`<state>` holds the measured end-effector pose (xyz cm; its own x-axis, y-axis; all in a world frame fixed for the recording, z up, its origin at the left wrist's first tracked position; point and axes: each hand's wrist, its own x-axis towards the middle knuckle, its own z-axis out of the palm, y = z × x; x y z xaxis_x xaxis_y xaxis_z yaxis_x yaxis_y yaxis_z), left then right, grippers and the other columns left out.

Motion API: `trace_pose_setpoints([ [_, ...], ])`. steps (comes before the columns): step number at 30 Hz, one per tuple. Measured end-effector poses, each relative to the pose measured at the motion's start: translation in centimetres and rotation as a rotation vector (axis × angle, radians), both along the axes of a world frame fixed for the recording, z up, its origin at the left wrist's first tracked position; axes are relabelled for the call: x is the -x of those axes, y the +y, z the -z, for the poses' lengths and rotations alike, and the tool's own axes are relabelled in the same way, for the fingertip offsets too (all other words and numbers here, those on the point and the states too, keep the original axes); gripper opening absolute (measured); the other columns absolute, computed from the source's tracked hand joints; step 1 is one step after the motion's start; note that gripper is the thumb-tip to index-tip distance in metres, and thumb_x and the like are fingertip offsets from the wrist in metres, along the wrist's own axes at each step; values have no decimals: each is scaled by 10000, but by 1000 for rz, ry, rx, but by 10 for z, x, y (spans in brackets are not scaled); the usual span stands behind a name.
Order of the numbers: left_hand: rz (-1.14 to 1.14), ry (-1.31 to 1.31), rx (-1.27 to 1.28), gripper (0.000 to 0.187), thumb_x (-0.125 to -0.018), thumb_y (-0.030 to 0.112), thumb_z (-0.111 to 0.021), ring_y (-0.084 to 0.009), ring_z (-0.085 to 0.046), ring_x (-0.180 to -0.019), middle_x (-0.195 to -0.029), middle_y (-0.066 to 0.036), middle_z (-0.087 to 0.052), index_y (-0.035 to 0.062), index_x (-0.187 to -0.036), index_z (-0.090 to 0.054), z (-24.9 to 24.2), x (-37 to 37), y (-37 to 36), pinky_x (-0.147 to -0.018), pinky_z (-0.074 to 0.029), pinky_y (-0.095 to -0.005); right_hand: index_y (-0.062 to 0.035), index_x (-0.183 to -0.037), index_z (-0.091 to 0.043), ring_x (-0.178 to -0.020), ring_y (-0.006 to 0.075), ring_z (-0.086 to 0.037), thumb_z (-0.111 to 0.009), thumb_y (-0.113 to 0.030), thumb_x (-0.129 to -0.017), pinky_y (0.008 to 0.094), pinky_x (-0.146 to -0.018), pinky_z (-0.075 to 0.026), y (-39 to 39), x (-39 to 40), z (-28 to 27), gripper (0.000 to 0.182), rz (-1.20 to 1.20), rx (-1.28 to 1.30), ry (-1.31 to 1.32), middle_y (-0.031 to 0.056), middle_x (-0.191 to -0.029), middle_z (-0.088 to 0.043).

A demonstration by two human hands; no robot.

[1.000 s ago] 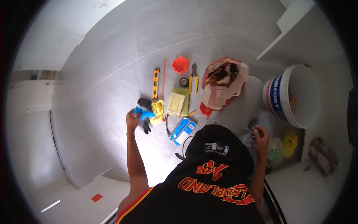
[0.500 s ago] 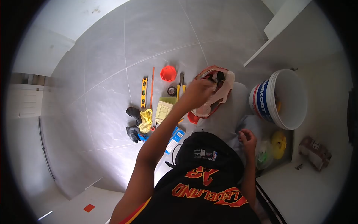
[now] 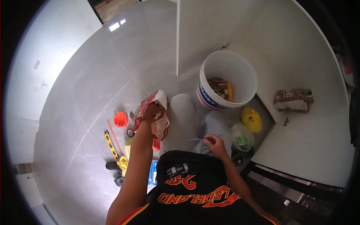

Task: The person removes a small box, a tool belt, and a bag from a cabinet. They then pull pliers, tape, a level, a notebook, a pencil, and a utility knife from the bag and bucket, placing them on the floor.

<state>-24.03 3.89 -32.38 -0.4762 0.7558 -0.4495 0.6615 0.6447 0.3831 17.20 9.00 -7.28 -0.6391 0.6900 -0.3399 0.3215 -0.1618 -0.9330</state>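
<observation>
My left hand (image 3: 151, 111) reaches into a red-and-white torn bag (image 3: 161, 126) on the floor beside my left leg. Its fingers are hidden inside the bag's mouth, so what they touch does not show. Over my right thigh hovers my right hand (image 3: 216, 145), fingers loosely curled and apart, with nothing visible in it. A white bucket (image 3: 221, 63) with a blue label stands in front of my knees, holding some yellow-handled items too jumbled to name. A red octagonal container (image 3: 120, 119) and a black tape roll (image 3: 130, 132) lie left of the bag.
To the left are a yellow spirit level (image 3: 111, 145), a thin red stick (image 3: 115, 135), yellow crumpled material (image 3: 122, 165) and a blue package (image 3: 152, 172). At right sit a yellow plastic bag (image 3: 251, 120) and a clear bag (image 3: 242, 138). White cabinet panels enclose the right side, with a brown packet (image 3: 292, 99) inside.
My view has turned to the right, so the bucket sits nearer the middle and the floor tools lower left. My left hand has sunk deeper into the bag.
</observation>
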Motion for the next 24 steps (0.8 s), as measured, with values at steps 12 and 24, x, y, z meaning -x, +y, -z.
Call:
trace_pose_setpoints([
  [12,51,-18,-91,470,-781,466,-495,-337,-623,-881,-987,-189,-636,59,-943,-665,-28,-2,4,-772,-479,-402,7,-973,-611,-799,102,-597,-619,-131,-829,251,-738,-475,1,1,14,200,-77,-9,-53,54,-870,-646],
  [24,5,-195,157,283,-821,186,-508,-317,-626,-743,-872,-197,-641,-29,-977,-606,-280,-57,-29,-653,-487,-412,34,-989,-576,-772,106,-592,-591,-77,-841,237,-709,-483,8,4,-3,186,-28,127,-19,65,-884,-638],
])
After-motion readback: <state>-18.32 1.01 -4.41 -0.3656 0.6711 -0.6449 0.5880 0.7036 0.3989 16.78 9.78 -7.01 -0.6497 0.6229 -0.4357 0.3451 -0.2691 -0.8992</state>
